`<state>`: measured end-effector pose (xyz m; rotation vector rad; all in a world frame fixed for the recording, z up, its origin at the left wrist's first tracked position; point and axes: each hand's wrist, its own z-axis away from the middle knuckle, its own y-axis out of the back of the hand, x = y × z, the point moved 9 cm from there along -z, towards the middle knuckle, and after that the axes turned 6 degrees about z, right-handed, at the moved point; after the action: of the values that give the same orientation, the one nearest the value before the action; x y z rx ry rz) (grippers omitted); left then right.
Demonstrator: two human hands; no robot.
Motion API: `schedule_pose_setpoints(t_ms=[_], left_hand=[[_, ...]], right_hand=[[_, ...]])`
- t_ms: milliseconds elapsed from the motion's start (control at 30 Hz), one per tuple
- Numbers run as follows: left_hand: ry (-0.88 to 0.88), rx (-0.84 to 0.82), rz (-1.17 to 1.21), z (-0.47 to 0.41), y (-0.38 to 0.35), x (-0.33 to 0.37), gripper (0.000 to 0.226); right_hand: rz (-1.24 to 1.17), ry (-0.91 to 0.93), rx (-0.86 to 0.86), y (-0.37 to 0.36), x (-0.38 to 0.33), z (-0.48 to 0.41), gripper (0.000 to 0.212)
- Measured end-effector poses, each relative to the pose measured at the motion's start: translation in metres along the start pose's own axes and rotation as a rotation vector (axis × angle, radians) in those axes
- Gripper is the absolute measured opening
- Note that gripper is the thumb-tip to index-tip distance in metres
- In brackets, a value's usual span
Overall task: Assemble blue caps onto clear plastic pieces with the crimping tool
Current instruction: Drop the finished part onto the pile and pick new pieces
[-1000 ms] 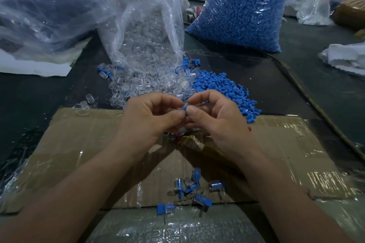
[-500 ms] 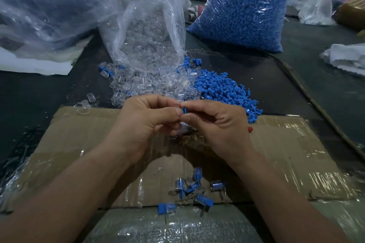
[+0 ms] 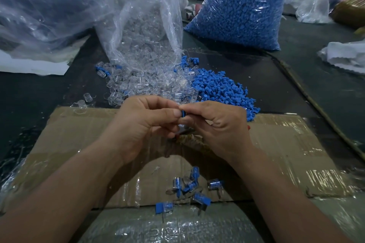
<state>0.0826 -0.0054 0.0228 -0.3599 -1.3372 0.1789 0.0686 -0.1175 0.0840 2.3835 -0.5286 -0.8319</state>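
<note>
My left hand (image 3: 146, 124) and my right hand (image 3: 219, 126) meet fingertip to fingertip above a cardboard sheet (image 3: 79, 136). Between them they pinch a small blue cap (image 3: 183, 113), which sits on a clear plastic piece mostly hidden by the fingers. Behind the hands lie a heap of loose blue caps (image 3: 221, 89) and a spill of clear pieces (image 3: 150, 85). Several assembled pieces (image 3: 189, 187), clear with blue caps, lie on the cardboard near me. No crimping tool can be made out.
An open bag of clear pieces (image 3: 146, 31) stands behind the spill, a full bag of blue caps (image 3: 241, 8) to its right, a large plastic bag (image 3: 49, 6) at far left. White paper (image 3: 347, 55) lies at right. The table (image 3: 276, 77) is dark.
The blue cap has gone further between the fingertips, and both hands have closed tighter together around it. The hands have stayed in place over the cardboard.
</note>
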Motion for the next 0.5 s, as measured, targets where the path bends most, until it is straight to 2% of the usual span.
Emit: schedule_pose_setpoints(t_ms=[233, 333, 433, 500], left_hand=[[-0.015, 0.005, -0.039, 0.000, 0.000, 0.001, 0.005], [-0.019, 0.010, -0.034, -0.001, 0.001, 0.001, 0.006], [-0.023, 0.052, 0.006, -0.003, 0.006, 0.000, 0.011], [-0.043, 0.095, 0.045, -0.003, 0.011, 0.003, 0.014]], right_hand=[[0.019, 0.018, -0.021, -0.001, -0.003, 0.000, 0.022], [0.049, -0.019, -0.091, -0.003, -0.002, -0.002, 0.026], [0.051, -0.268, -0.249, -0.004, 0.020, 0.000, 0.050], [0.025, -0.440, -0.325, 0.001, 0.040, 0.005, 0.052]])
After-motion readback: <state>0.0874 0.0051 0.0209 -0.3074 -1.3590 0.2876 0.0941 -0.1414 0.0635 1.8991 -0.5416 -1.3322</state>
